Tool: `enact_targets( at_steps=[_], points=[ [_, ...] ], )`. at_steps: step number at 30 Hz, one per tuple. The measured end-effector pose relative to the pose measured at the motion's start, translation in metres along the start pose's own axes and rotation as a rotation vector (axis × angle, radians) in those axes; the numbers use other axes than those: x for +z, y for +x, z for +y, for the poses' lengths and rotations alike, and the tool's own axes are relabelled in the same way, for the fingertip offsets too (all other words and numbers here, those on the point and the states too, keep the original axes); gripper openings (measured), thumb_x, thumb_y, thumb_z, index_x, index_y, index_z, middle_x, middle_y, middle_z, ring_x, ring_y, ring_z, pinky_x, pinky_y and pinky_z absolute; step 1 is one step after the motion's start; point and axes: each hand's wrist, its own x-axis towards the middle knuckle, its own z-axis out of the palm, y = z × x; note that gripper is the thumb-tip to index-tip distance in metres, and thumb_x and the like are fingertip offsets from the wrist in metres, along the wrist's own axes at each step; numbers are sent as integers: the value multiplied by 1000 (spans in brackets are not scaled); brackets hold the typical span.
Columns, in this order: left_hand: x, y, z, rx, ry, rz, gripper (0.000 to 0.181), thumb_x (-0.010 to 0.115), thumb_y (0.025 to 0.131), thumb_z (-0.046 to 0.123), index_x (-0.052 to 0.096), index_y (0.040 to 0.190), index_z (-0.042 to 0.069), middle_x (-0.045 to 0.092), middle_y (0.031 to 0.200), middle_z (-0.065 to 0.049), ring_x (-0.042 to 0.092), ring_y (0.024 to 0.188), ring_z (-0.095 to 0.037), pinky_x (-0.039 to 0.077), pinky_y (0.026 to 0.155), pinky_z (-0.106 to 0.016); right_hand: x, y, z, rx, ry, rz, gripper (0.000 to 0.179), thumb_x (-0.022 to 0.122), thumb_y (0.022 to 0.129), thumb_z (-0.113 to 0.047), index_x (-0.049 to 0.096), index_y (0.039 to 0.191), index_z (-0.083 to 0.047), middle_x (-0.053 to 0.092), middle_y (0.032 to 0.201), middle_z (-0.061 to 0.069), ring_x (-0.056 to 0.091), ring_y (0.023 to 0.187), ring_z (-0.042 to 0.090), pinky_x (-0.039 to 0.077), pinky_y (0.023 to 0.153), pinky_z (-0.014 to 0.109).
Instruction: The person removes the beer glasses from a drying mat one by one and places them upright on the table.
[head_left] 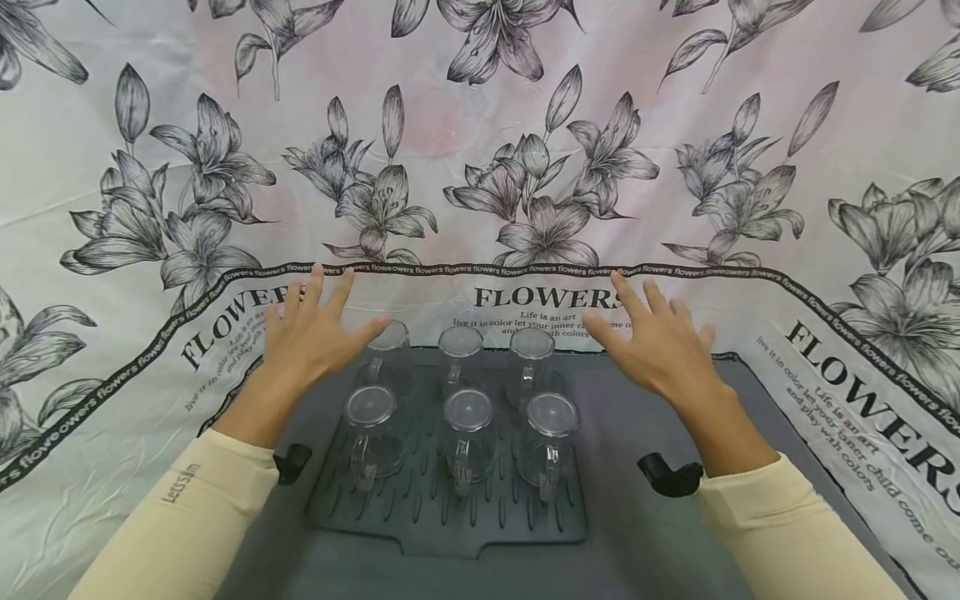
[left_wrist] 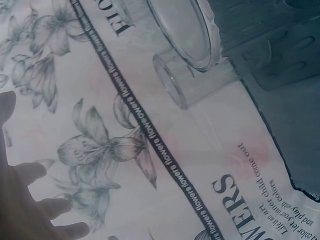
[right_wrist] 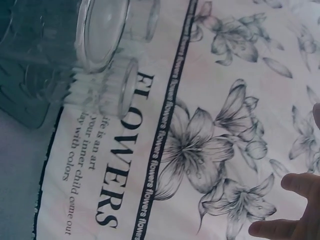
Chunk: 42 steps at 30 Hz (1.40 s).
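Several clear glass mugs stand upside down in two rows on a dark grey drying mat [head_left: 442, 543]. Their handles face the near side. The front row has a left mug [head_left: 371, 408], a middle mug [head_left: 468, 411] and a right mug [head_left: 552, 415]. My left hand [head_left: 311, 333] is spread in the air, its thumb overlapping the back-left mug [head_left: 392, 336] in the head view. To the right of the mugs hovers my right hand [head_left: 660, 342], fingers spread. Neither hand holds anything. Fingers of the left hand [left_wrist: 35, 200] and right hand [right_wrist: 300, 200] show at the wrist views' edges.
The mat lies on a dark grey tabletop [head_left: 622, 550]. Behind and beside it hangs a white cloth [head_left: 525, 208] printed with flowers and lettering. Black wrist mounts [head_left: 670, 475] show beneath the forearms, which wear pale yellow sleeves [head_left: 180, 517].
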Motion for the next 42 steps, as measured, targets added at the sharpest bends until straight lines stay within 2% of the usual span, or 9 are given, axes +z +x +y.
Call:
enact_targets(
  at_steps=[7, 12, 17, 20, 25, 32, 38, 42],
  points=[
    [-2, -18, 0, 40, -37, 69, 92, 35, 86, 79, 4, 157, 28, -7, 159, -15, -5, 141, -45, -5, 103, -70, -3, -15, -2, -61, 4, 56, 81, 32, 90, -75, 4, 156, -36, 12, 158, 20, 14, 135, 55, 16, 92, 77],
    [-1, -28, 1, 66, -46, 110, 89, 37, 88, 76, 4, 157, 30, -6, 160, -14, -4, 142, -44, -4, 105, -68, -3, -25, -4, -89, 2, 85, 81, 36, 92, -71, 8, 157, -32, 17, 156, 22, 18, 133, 56, 17, 91, 78],
    [1, -38, 2, 95, -53, 159, 89, 43, 89, 72, 10, 157, 26, 3, 159, -17, 5, 141, -45, 6, 105, -70, 1, -35, -4, -115, 23, 121, 79, 40, 93, -67, 13, 157, -30, 21, 155, 22, 22, 132, 56, 17, 93, 77],
    [3, -44, 4, 101, -63, 167, 90, 45, 89, 71, 12, 157, 24, 6, 159, -18, 8, 141, -45, 10, 103, -71, 3, -40, -3, -117, 39, 129, 77, 42, 93, -66, 16, 157, -30, 22, 155, 20, 24, 132, 55, 20, 92, 77],
    [6, -53, 5, 110, -75, 178, 89, 46, 89, 70, 13, 157, 24, 6, 159, -17, 9, 141, -44, 10, 103, -70, 6, -49, -2, -121, 91, 135, 75, 46, 93, -63, 20, 156, -30, 25, 155, 17, 27, 131, 53, 23, 88, 79],
    [10, -67, 5, 115, -105, 180, 90, 50, 88, 68, 14, 157, 23, 6, 159, -17, 9, 140, -46, 9, 105, -69, 14, -61, 1, -163, 186, 169, 70, 53, 95, -54, 23, 154, -36, 33, 152, 13, 31, 133, 47, 26, 91, 74],
    [18, -77, -1, 118, -125, 190, 90, 54, 88, 65, 12, 157, 26, 1, 161, -9, 13, 139, -48, 15, 99, -73, 20, -70, 4, -168, 252, 192, 65, 56, 96, -48, 27, 153, -38, 34, 152, 10, 31, 134, 45, 25, 94, 72],
    [24, -84, -5, 113, -146, 199, 90, 57, 87, 63, 14, 157, 26, 3, 161, -10, 15, 138, -48, 17, 97, -74, 24, -76, 7, -162, 285, 208, 63, 58, 96, -45, 30, 152, -38, 37, 150, 10, 34, 132, 44, 28, 93, 71]
  ],
)
